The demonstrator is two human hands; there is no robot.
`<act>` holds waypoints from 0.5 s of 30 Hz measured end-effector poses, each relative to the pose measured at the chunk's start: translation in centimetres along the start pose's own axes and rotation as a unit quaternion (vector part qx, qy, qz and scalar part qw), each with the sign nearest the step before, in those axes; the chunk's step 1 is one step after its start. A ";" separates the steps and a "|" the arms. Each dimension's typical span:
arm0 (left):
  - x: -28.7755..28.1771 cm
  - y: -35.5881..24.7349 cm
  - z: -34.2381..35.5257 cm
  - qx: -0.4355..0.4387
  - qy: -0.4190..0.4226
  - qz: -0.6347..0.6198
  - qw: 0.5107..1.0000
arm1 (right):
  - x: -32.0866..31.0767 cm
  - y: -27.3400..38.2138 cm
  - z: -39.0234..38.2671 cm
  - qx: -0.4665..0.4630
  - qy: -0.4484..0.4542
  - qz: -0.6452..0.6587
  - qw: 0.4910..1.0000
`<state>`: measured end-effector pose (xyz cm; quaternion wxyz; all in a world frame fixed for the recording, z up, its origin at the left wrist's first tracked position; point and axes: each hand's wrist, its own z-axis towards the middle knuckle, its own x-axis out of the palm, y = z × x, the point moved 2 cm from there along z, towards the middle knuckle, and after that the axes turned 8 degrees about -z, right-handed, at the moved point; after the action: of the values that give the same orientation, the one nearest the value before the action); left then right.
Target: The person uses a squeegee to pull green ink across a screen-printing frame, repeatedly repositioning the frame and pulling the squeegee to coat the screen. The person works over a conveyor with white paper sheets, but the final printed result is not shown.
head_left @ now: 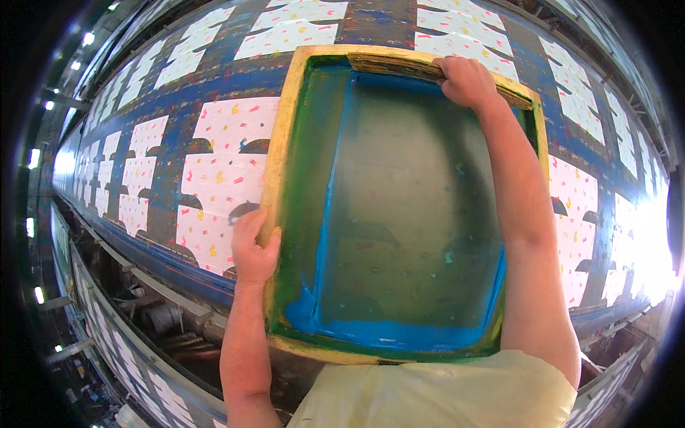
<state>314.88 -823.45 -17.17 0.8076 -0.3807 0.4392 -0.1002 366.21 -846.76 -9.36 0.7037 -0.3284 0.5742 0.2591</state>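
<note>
A large screen-printing frame (pixel 287 143) with yellow-edged wooden sides lies in front of me over a long table. Its dark green-grey mesh (pixel 407 207) is see-through in the middle. Blue ink (pixel 385 332) pools along the near edge and runs in lines up both sides. At the far inner edge rests a wooden squeegee (pixel 396 66). My right hand (pixel 467 80) reaches across the mesh, fingers closed over the squeegee's top. My left hand (pixel 255 246) grips the left side of the frame, thumb on top. The squeegee's lower edge is hard to make out.
White fabric pieces (pixel 227 175) with small pink and yellow prints lie in rows on the ink-stained table (pixel 378 28). A metal rail (pixel 160 274) runs along the near side, with a bucket (pixel 163 317) below it. Another row of printed pieces (pixel 135 349) stretches behind at lower left.
</note>
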 end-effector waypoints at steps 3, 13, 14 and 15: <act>0.0 0.0 0.0 0.009 -0.004 0.002 1.000 | -1.2 0.3 -0.7 -0.008 0.054 0.021 0.998; 0.3 0.5 0.1 0.010 -0.016 0.040 0.999 | -6.0 9.4 -17.8 -0.067 0.091 0.055 0.992; 0.5 0.5 0.1 0.003 -0.031 0.034 0.999 | -6.5 10.6 -19.9 -0.069 0.088 0.057 0.992; 0.6 0.4 0.1 -0.003 -0.047 0.025 0.999 | -7.0 11.8 -22.1 -0.070 0.083 0.060 0.992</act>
<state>315.23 -823.38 -17.79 0.8287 -0.3759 0.4103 -0.0604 341.95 -855.78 -7.20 0.6118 -0.3624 0.6301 0.3121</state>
